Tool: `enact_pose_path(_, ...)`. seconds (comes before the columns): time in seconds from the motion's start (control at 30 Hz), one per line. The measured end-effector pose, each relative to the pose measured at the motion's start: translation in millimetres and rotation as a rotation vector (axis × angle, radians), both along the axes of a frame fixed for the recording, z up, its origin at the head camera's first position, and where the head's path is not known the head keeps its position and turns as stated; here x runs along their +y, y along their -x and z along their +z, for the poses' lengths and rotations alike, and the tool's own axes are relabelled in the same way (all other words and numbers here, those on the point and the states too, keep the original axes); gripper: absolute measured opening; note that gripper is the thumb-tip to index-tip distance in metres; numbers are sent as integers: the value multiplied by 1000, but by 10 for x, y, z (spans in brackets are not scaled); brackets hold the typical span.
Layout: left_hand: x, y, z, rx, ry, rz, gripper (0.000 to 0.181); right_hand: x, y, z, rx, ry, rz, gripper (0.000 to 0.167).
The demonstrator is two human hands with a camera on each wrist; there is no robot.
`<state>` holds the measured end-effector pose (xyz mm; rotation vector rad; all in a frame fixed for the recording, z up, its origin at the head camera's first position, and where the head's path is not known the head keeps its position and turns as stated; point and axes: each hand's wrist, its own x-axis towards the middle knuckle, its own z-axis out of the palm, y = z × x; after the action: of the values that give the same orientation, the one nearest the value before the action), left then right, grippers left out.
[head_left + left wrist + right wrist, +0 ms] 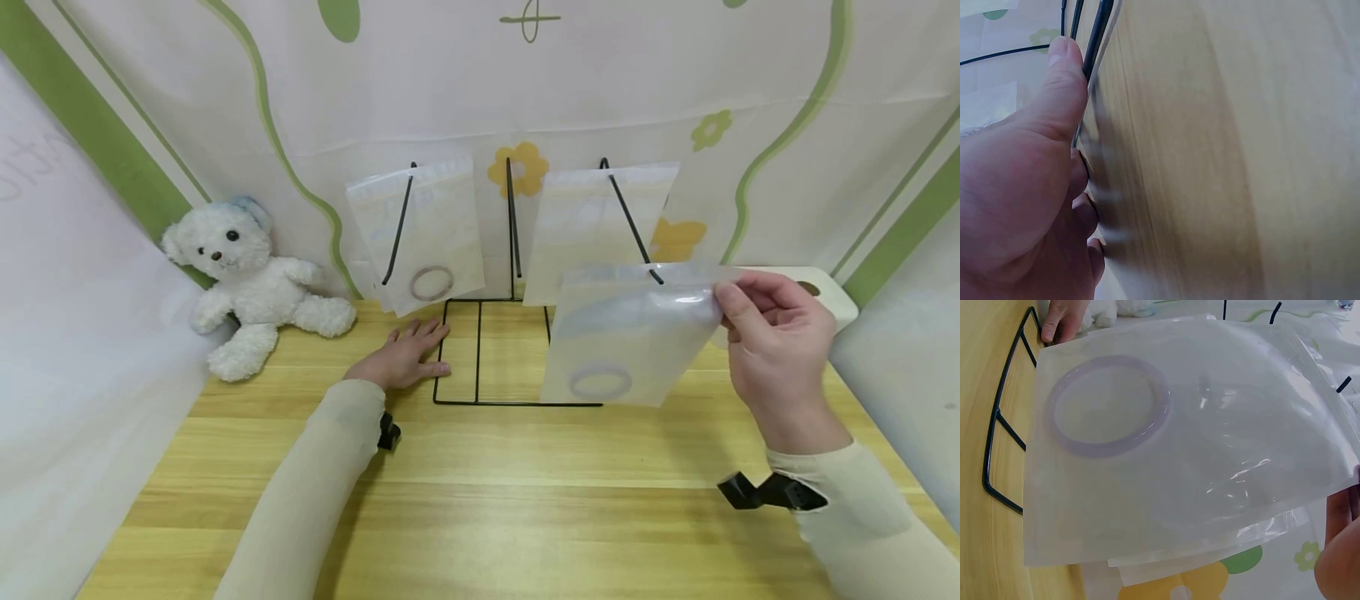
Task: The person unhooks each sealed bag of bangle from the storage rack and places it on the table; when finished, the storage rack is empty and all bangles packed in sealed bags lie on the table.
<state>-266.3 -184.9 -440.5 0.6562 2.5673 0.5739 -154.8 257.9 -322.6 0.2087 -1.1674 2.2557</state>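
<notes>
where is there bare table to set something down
The widest bare patch of table lies in front of the black rack, between the left sleeve and right sleeve. A smaller one lies between the left sleeve and the teddy bear. The rack is crowded: hanging bags, left hand at its base, right hand pinching one bag by the right hook.

the head view is bright and even, with a pale shine on the tabletop [517, 508] and white glare on the front bag [637, 333]. the left wrist view is dimmer and bluish, with soft shadows beside the left hand [1022, 181]. in the right wrist view, bright streaks cross the front bag.
</notes>
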Motion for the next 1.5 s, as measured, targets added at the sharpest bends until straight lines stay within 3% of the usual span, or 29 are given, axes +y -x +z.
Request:
enact_pose_path(0.03, -11, 23, -40, 6, -4, -2, 94, 2, -9, -3, 0, -2, 1, 8)
enact_pose_path(0.23, 0, 13, -36, 4, -2, -5, 94, 24, -65, -16, 14, 6, 14, 8)
enact_pose_path(0.43, 31, -50, 40, 0, 1, -7, 91, 31, -148, -13, 51, -15, 15, 10)
enact_pose_path(0.6, 13, 4, -71, 14, 8, -5, 90, 42, -215, -13, 111, -18, 33, 12)
enact_pose_path(0.77, -57, 160, -317, 31, 17, 0, 98, 81, -287, -41, 149, 15, 62, 19)
enact_pose_path(0.83, -80, 211, -394, 42, 18, -6, 103, 93, -335, -56, 130, -2, 36, 18)
enact_pose_path(0.9, -82, 216, -399, 49, 15, -17, 107, 109, -391, -72, 95, -38, -1, 19)
enact_pose_path(1.0, -63, 170, -320, 50, 9, -19, 103, 155, -468, -111, 45, -66, -22, 21)
enact_pose_path(1.13, -1, 40, -80, 30, 8, -17, 92, 268, -558, -190, -4, -63, -5, 23)
enact_pose_path(1.23, 22, -7, 14, 19, 1, -20, 91, 344, -612, -249, -39, -69, -32, 24)
enact_pose_path(1.37, -36, 55, -126, 33, -4, -15, 96, 424, -633, -317, -89, -64, -82, 21)
enact_pose_path(1.5, -84, 114, -242, 48, -1, -16, 98, 547, -593, -384, -206, -106, -149, 17)
